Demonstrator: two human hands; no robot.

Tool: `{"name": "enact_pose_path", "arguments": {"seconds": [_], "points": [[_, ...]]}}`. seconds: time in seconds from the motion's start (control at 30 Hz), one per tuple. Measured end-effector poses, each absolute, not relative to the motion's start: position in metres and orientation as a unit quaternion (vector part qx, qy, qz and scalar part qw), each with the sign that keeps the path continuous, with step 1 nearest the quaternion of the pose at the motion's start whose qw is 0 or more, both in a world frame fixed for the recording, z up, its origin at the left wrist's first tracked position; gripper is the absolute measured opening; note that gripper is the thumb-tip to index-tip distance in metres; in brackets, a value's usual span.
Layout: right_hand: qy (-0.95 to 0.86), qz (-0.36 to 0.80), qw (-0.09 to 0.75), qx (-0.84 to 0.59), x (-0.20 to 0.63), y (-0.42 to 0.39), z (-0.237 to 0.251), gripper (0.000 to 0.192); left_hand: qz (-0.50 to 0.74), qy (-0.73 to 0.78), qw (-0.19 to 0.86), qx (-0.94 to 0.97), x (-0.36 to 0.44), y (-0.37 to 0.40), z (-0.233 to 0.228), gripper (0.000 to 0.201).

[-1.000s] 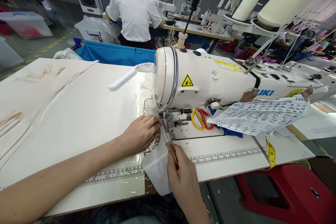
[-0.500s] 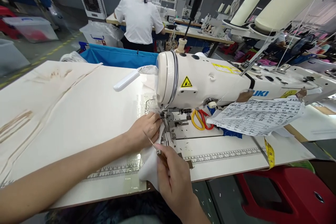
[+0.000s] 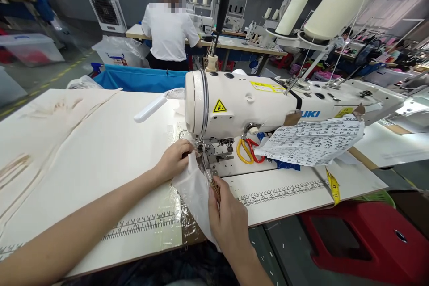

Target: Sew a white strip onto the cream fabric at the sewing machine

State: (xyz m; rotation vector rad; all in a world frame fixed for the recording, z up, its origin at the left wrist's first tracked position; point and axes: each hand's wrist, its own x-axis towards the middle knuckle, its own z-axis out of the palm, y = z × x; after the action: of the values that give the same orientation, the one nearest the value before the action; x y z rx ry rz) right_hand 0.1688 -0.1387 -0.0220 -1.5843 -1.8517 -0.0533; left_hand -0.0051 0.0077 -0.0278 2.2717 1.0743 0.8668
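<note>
Both grips are closed: left hand [image 3: 174,161] pinches white cloth [image 3: 194,190], right hand [image 3: 226,219] clamps an awl [image 3: 209,178].

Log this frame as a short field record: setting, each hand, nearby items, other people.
setting: white industrial sewing machine on a pale worktable
left hand: presses small white fabric piece by the needle area
right hand: grip on a thin metal wooden-handled tool
nearby: yellow-and-red-handled scissors; printed paper sheet; yellow tape measure
others: person in white shirt, back turned

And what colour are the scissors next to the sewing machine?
The scissors have one yellow handle and one red handle, seen in the head view.
</note>
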Motion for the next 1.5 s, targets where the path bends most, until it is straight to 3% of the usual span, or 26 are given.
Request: {"name": "enact_pose_path", "arguments": {"seconds": [0.23, 0.6, 0.83, 1.1, 1.27, 1.4, 1.5], "points": [[-0.722, -0.057, 0.332, -0.604, 0.166, -0.118, -0.027, 0.040, 0.319, 0.399, 0.288, 0.810, -0.004, 0.009, -0.023, 0.024], [-0.724, -0.045, 0.323, -0.608, 0.166, -0.115, -0.032, 0.033, 0.321, 0.397, 0.298, 0.807, -0.004, 0.010, -0.023, 0.025], [-0.724, -0.052, 0.324, -0.608, 0.165, -0.113, -0.029, 0.038, 0.318, 0.399, 0.286, 0.811, -0.004, 0.011, -0.025, 0.023], [-0.732, -0.046, 0.318, -0.601, 0.164, -0.113, -0.029, 0.041, 0.318, 0.388, 0.258, 0.826, -0.005, 0.011, -0.027, 0.019], [-0.731, -0.041, 0.304, -0.609, 0.164, -0.113, -0.029, 0.038, 0.320, 0.356, 0.177, 0.860, -0.004, 0.011, -0.030, 0.011], [-0.731, -0.029, 0.290, -0.617, 0.163, -0.114, -0.029, 0.035, 0.299, 0.359, 0.111, 0.877, -0.001, 0.011, -0.030, 0.017], [-0.728, -0.028, 0.288, -0.621, 0.164, -0.115, -0.030, 0.033, 0.298, 0.363, 0.125, 0.874, -0.001, 0.011, -0.028, 0.014]]}}
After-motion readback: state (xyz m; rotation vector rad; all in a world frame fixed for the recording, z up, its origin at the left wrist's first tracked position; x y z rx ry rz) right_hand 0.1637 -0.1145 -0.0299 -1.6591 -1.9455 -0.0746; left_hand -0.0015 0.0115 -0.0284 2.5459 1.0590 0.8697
